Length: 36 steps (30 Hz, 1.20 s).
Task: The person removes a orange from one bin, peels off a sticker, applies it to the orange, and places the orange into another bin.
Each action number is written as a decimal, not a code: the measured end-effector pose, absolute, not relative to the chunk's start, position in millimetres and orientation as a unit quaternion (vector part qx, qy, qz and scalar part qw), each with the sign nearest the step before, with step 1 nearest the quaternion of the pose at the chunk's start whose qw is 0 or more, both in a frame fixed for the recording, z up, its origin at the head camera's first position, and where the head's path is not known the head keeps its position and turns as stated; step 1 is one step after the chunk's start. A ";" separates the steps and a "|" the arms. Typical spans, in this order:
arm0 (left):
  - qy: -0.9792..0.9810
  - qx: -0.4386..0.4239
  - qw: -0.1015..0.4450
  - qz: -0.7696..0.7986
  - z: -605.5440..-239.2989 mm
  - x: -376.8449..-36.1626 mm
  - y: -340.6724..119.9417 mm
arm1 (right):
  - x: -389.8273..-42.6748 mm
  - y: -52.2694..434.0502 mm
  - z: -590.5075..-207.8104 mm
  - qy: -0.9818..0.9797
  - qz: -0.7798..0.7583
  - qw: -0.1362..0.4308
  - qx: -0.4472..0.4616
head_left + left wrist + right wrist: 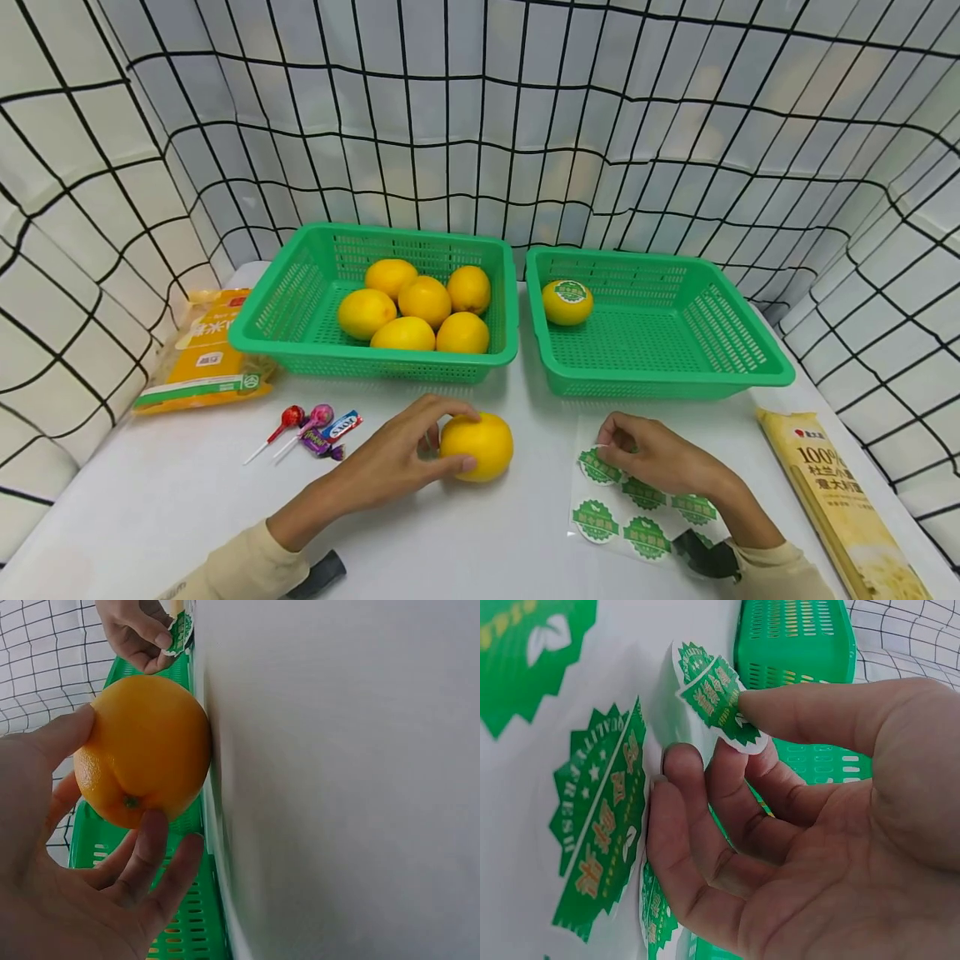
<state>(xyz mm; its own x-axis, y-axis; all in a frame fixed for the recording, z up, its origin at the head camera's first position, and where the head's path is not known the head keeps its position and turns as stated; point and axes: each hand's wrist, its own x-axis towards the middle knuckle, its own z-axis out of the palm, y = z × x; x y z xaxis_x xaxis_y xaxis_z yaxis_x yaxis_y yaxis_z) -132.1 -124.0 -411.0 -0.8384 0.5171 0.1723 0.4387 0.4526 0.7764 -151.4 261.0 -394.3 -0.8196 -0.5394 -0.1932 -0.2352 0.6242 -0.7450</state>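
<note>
1. Left hand (408, 454): thumb and fingertips curled round a smooth yellow, roundish fruit (480, 447). Fruit rests on the white table (442, 542), just out from the front right corner of the left green perforated plastic basket (360, 358).
2. Right hand (660, 454): thumb and forefinger pinch a round green-and-white scalloped sticker (720, 705) over the clear sticker sheet (587, 437), which lies before the near edge of the right green perforated plastic basket (660, 385). Cannot tell whether the sticker is wholly free of its backing.
3. Risk, crease: sticker is visibly bent at the pinch. A harder squeeze could fold it, perhaps gluing it to itself.
4. Risk, clinging: thumb bears on the printed face, forefinger behind. Adhesive would probably hold to that fingertip on release.
5. Risk, dragged sheet: if an edge is attached, a quick pull could lift or slide the whole sheet; the left hand, busy with fruit, could not pin it.
6. Risk, rolling: grip looks light, mostly fingertips. A sideways push on the curved skin could turn the fruit.
7. Risk, wrinkling: flat sticker, rounded surface; off-centre pressure would likely pucker the scalloped rim.
</note>
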 end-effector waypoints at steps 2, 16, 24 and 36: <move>0.858 0.276 0.042 0.431 -410.5 -131.6 -125.3 | -152.1 260.7 -394.0 0.875 -0.377 0.207 -0.221; 0.902 0.311 -0.014 0.298 -402.8 -132.4 -126.3 | -155.2 259.9 -390.2 0.864 -0.396 0.222 -0.218; 0.914 0.319 -0.027 0.249 -401.1 -132.4 -124.1 | -152.9 261.2 -391.8 0.864 -0.398 0.223 -0.214; 0.914 0.301 -0.016 0.272 -401.6 -133.9 -124.8 | -153.0 263.4 -395.8 0.859 -0.408 0.227 -0.209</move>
<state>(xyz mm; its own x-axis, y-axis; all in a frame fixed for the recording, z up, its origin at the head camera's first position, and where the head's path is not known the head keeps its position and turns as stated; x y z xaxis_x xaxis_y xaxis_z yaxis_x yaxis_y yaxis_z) -133.9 -124.8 -401.6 -0.8185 0.5410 0.1932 0.5585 0.6706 0.4883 -153.0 263.4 -395.8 -0.8093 -0.5450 -0.2191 -0.1741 0.5788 -0.7967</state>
